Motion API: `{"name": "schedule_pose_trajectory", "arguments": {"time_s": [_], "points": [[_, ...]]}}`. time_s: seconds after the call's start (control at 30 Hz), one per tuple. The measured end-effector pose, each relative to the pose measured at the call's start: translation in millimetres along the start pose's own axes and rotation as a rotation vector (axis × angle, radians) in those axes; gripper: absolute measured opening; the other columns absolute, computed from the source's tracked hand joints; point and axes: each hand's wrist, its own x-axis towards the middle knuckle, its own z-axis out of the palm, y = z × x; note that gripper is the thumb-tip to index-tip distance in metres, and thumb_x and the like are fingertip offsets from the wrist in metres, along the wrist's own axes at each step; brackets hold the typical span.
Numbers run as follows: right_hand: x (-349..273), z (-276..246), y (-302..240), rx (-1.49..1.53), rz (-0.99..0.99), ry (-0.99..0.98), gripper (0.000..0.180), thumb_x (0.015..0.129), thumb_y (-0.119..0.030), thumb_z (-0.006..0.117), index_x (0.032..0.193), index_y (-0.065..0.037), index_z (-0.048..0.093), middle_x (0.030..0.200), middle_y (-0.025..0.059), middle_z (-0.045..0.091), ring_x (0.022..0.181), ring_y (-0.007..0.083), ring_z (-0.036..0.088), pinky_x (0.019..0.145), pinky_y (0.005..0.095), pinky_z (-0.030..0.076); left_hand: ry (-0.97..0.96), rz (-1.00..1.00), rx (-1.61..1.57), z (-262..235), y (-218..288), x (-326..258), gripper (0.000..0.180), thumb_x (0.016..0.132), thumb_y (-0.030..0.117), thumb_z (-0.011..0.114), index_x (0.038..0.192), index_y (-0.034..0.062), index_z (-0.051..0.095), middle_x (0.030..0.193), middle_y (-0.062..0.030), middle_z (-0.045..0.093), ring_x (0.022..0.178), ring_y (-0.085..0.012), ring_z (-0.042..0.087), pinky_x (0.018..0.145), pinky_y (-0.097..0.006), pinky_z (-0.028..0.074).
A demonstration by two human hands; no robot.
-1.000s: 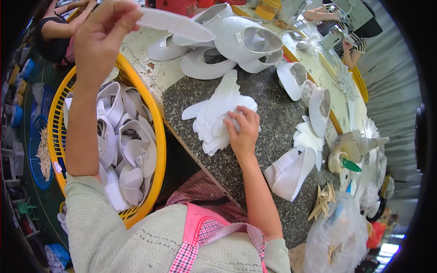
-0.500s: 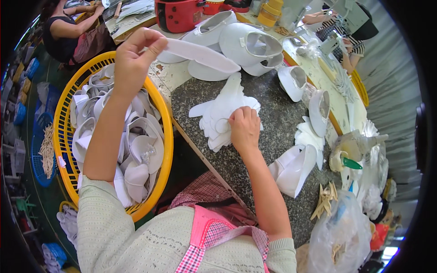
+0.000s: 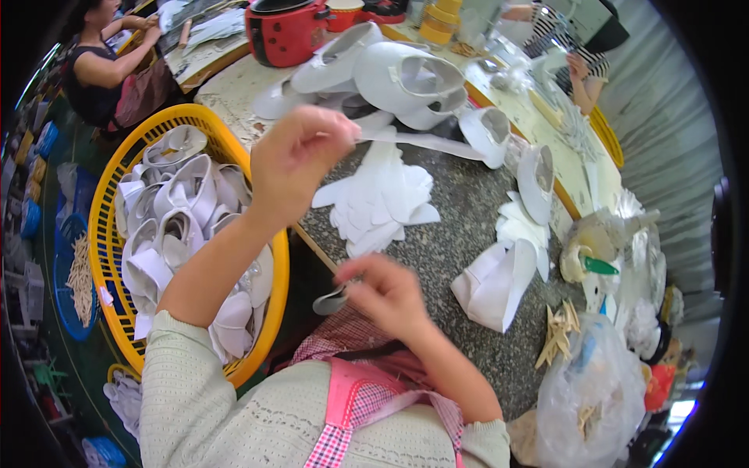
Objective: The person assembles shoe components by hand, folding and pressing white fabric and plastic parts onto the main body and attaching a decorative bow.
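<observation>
My left hand (image 3: pixel 300 160), slightly blurred, is raised over the table's left part. Its fingers pinch one end of a long flat white piece (image 3: pixel 425 141), seen almost edge-on and pointing right. Below it lies a loose pile of white cut pieces (image 3: pixel 374 199) with scalloped edges. My right hand (image 3: pixel 386 292) is over the table's near edge, closed on a small rounded grey-white piece (image 3: pixel 330 303). Motion blurs its fingers. White shoe uppers (image 3: pixel 406 76) stand behind the pile, and another folded white upper (image 3: pixel 495 285) rests to the right.
On my left stands a yellow basket (image 3: pixel 282 288) heaped with white uppers. A red pot (image 3: pixel 285 35) sits at the back. Clothespins (image 3: pixel 558 334) and a plastic bag (image 3: pixel 585 405) are at the right. One person (image 3: pixel 97 66) sits far left; another (image 3: pixel 581 70) works far right.
My left hand has moved right and down with the white piece, which has turned edge-on. My right hand has left the pile and come toward me, with the small rounded piece in its fingers.
</observation>
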Motion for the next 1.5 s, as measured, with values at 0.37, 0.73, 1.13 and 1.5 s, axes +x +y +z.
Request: {"name": "schedule_pose_trajectory", "arguments": {"time_s": [0.37,0.73,1.13,1.5], "points": [[-21.9,17.7,19.1,-0.445,-0.537,-0.102,0.012,0.07,-0.022,0.07,0.074,-0.012,0.065,0.074,0.0004,0.058,0.096,0.0248,0.053,0.073,0.0314,0.044,-0.494,0.66,0.348,32.3,1.7,-39.6,0.03,0.061,0.003,0.072,0.09,0.0025,0.066,0.111,-0.0179,0.055,0.089,-0.0295,0.063,0.072,-0.036,0.052],[-2.5,48.8,31.8,-0.756,-0.667,-0.314,0.05,0.068,-0.008,0.069,0.117,-0.01,0.056,0.135,0.0163,0.039,0.108,0.026,0.056,0.079,0.0294,0.049,0.529,0.482,0.836,-124.4,-16.9,156.1,0.016,0.081,0.013,0.066,0.089,-0.0007,0.066,0.076,-0.0084,0.067,0.066,-0.0114,0.065,0.059,-0.021,0.048],[24.7,28.8,47.2,-0.414,-0.147,-0.654,0.053,0.084,-0.017,0.056,0.133,-0.014,0.036,0.119,0.0126,0.055,0.094,0.0277,0.062,0.074,0.031,0.052,0.41,0.423,1.32,-193.9,-162.1,256.2,0.012,0.081,0.011,0.056,0.09,0.0084,0.064,0.081,-0.0121,0.062,0.076,-0.0302,0.061,0.067,-0.04,0.048],[40.9,-2.4,47.3,-0.537,-0.599,-0.171,0.024,0.081,-0.002,0.055,0.104,-0.004,0.062,0.095,0.0122,0.064,0.078,0.0225,0.064,0.065,0.0276,0.051,-0.001,0.077,1.452,-209.0,-212.9,290.8,0.015,0.077,0.013,0.056,0.081,0.0174,0.069,0.084,-0.0142,0.058,0.088,-0.0291,0.059,0.073,-0.036,0.048]]}}
